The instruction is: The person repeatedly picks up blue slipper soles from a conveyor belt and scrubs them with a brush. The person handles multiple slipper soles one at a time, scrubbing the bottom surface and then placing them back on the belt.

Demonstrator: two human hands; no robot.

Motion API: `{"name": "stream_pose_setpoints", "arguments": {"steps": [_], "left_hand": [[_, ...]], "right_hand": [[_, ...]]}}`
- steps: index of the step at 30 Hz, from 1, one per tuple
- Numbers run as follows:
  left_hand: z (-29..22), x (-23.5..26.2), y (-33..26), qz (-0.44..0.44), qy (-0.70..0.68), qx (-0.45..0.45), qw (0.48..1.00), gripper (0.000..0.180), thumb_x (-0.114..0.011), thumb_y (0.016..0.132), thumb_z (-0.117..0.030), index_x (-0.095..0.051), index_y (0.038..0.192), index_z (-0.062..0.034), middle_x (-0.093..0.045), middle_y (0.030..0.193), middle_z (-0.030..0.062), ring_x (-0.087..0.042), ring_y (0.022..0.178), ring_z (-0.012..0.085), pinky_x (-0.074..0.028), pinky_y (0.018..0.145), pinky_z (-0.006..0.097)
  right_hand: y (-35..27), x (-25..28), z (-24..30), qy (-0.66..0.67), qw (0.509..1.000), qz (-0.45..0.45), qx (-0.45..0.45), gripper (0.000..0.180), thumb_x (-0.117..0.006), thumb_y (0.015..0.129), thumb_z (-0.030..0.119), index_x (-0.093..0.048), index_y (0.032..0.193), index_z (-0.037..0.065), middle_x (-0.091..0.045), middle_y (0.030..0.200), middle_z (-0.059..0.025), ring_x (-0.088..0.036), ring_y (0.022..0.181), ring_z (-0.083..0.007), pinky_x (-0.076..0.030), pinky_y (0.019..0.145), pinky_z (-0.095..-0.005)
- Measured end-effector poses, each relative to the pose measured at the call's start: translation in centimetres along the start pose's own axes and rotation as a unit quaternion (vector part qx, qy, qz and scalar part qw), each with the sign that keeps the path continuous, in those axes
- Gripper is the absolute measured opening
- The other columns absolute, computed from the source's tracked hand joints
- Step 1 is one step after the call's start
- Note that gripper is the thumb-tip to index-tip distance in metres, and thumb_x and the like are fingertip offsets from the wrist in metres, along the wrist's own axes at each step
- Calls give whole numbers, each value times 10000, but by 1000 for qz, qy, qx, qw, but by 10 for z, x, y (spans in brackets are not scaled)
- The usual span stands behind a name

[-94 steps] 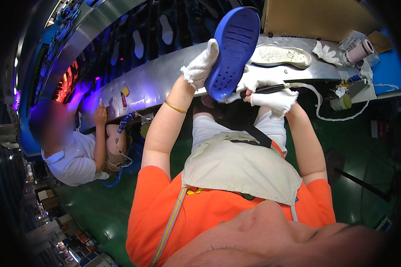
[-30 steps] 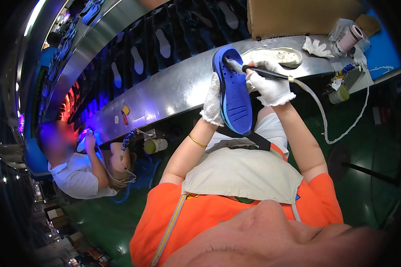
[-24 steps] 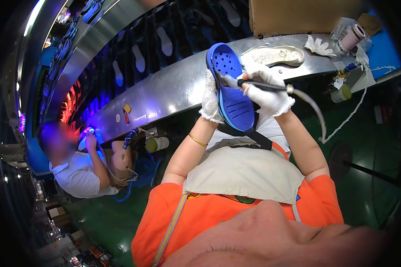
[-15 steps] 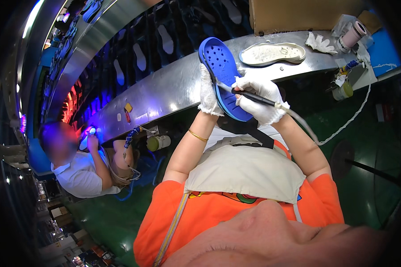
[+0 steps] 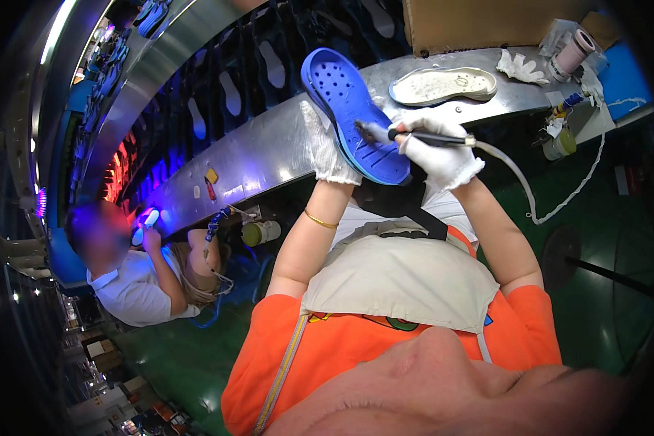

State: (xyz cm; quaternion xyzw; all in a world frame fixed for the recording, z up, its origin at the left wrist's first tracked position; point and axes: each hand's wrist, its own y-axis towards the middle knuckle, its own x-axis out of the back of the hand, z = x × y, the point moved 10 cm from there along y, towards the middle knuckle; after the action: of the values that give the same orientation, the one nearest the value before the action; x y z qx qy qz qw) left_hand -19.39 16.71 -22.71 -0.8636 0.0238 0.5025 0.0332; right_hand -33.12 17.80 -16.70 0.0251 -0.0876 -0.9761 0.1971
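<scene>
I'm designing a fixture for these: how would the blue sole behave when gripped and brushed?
The blue sole is held up by the left hand alone, so it is probably light. It keeps its shape unsupported, suggesting fair stiffness. The right hand presses a brush on it without visible bending.

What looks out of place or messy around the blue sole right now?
Nothing alarming. The left hand holds the blue sole tilted while the right hand works a brush tool on it. A crumpled glove lies loose on the metal bench beside a white sole.
</scene>
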Motion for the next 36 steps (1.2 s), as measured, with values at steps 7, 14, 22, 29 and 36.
{"name": "stream_pose_setpoints", "arguments": {"steps": [7,14,22,29,36], "left_hand": [[18,-38,-17,20,-28,28,999,646,-416,876,-579,-421,1290,-82,-518,1213,129,-517,1096,257,-423,971,425],[-9,-38,-4,34,36,-40,998,778,-356,827,-701,-415,1330,-110,-491,1288,128,-527,1109,305,-423,967,453],[-14,-43,4,33,9,-14,999,787,-358,843,-677,-395,1343,-71,-474,1300,175,-504,1142,330,-400,988,470],[-18,-32,14,22,20,16,999,730,-352,867,-641,-422,1322,-75,-515,1260,169,-548,1090,336,-456,929,465],[-16,-45,14,50,0,71,996,651,-358,900,-576,-472,1276,-57,-546,1220,164,-551,1088,316,-438,951,468]], "right_hand": [[2,14,7,69,996,-21,61,133,-610,804,-12,-583,933,3,-622,894,-86,-588,808,-123,-489,750,-262],[-8,-13,3,100,994,41,-16,123,-631,793,-7,-583,905,9,-620,901,-67,-586,766,-103,-491,738,-260],[-10,-24,6,95,991,91,34,139,-599,778,-32,-582,908,12,-614,906,-77,-597,797,-117,-495,741,-257],[-2,-19,6,50,991,121,32,154,-624,740,-40,-582,867,34,-623,914,-68,-594,817,-104,-499,758,-258],[6,-15,-1,60,989,129,29,128,-599,762,7,-585,884,46,-611,920,-54,-581,812,-107,-490,752,-254]]}}
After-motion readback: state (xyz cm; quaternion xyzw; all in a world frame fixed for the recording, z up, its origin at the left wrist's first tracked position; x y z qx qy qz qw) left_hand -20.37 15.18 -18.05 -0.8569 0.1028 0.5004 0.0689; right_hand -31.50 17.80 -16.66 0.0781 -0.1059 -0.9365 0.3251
